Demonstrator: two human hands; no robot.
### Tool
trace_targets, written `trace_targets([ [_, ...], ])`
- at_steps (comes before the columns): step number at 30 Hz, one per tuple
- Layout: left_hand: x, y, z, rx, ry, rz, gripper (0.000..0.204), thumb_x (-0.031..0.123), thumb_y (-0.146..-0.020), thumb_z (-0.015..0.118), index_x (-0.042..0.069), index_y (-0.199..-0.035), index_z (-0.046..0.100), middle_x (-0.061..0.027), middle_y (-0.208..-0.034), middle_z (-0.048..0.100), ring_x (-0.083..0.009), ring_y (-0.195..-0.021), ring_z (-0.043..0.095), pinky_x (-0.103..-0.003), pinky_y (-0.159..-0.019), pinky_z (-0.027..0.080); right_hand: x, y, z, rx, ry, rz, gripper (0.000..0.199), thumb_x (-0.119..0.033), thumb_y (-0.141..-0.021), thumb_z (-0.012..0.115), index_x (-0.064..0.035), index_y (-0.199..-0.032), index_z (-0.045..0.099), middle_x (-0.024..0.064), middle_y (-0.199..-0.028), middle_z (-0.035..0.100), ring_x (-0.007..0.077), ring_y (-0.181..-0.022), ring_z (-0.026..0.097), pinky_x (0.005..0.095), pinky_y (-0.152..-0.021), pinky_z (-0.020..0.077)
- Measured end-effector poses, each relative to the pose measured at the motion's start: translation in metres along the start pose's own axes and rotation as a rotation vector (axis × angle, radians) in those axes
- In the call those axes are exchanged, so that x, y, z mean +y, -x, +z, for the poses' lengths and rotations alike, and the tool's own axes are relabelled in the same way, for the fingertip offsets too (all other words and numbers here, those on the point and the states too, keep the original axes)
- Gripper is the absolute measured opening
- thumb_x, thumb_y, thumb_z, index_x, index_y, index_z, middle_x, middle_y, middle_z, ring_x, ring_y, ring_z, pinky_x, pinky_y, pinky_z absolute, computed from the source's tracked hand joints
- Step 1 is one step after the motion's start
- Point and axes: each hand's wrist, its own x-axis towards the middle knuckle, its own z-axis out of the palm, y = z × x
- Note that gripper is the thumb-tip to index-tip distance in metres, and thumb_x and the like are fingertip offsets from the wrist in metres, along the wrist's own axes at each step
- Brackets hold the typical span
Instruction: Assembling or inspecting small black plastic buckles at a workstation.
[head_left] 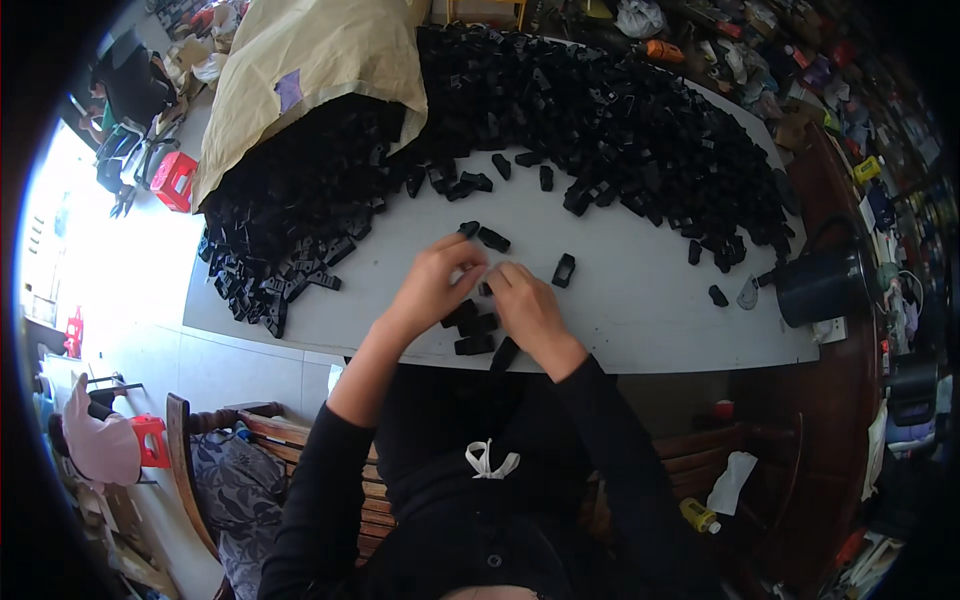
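1. My left hand (436, 278): over the desk (640, 320), left of centre, fingers curled in a narrow bend. Tips are blurred; can't tell if they grip anything.
2. My right hand (528, 308): just beside the left, fingers bent in toward it, gap narrow. 1 small dark piece (485, 289) shows at the fingertips, mostly hidden; can't tell its shape or which hand has it.
3. Work spot: near edge of the desk, about mid-width. 2 hands nearly meeting there.
4. Just beyond my left fingers: 1 oblong black plastic part (494, 239), lying at a slant.
5. Right of my right hand: 1 black rectangular frame (564, 270) with an open middle, apart from the rest.
6. Under and between my wrists: small cluster of black blocks (474, 345), close together, some partly covered by my hands.
7. Far side: big heap of black plastic parts (600, 110), arcing across the desk from left to right.
8. Beige sack (330, 50) with a purple patch (288, 90): far left, mouth toward me, black parts spilling out under its edge.
9. Right end: black bucket (820, 285) beside the desk edge; small black piece (718, 295) lies near it.
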Motion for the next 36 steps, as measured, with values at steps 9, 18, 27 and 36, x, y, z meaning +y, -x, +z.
trace_targets([
  [9, 0.029, -0.071, 0.097, -0.154, -0.399, -0.008, 0.024, 0.011, -0.084, 0.066, 0.003, -0.105, 0.061, -0.0148, -0.094, 0.061, -0.0359, -0.085, 0.064, -0.044, -0.072, 0.052, 0.013, 0.093, -0.050, 0.268, -0.239, 0.433, 0.028, 0.003, -0.078, 0.067, -0.0026, -0.105, 0.062, 0.0131, -0.092, 0.058, 0.0313, -0.082, 0.061, 0.0359, -0.067, 0.0508],
  [18, -0.011, -0.025, 0.047, -0.230, 0.107, 0.030, 0.039, 0.003, -0.074, 0.073, 0.005, -0.111, 0.062, -0.0117, -0.102, 0.064, -0.0249, -0.087, 0.065, -0.034, -0.080, 0.052, 0.014, 0.065, -0.038, 0.412, -0.644, 0.552, 0.023, 0.003, -0.082, 0.069, 0.0012, -0.105, 0.066, 0.0061, -0.097, 0.068, 0.0132, -0.086, 0.061, 0.0267, -0.079, 0.0488],
  [27, -0.019, 0.003, 0.030, -0.119, 0.068, 0.022, 0.053, -0.003, -0.067, 0.075, 0.007, -0.113, 0.052, -0.0095, -0.095, 0.068, -0.0312, -0.097, 0.061, -0.038, -0.082, 0.050, -0.003, 0.022, -0.006, 0.294, -0.225, 0.131, 0.030, 0.004, -0.071, 0.073, -0.0051, -0.099, 0.074, 0.0091, -0.096, 0.070, 0.0273, -0.090, 0.063, 0.0361, -0.078, 0.0519],
  [36, -0.020, 0.019, 0.025, -0.063, 0.108, -0.031, 0.053, -0.006, -0.068, 0.074, 0.005, -0.115, 0.053, -0.0117, -0.100, 0.066, -0.0284, -0.098, 0.065, -0.035, -0.086, 0.052, -0.010, 0.015, 0.004, 0.233, -0.312, 0.119, 0.027, 0.002, -0.075, 0.070, -0.0041, -0.101, 0.073, 0.0097, -0.101, 0.070, 0.0261, -0.093, 0.065, 0.0351, -0.080, 0.0525],
])
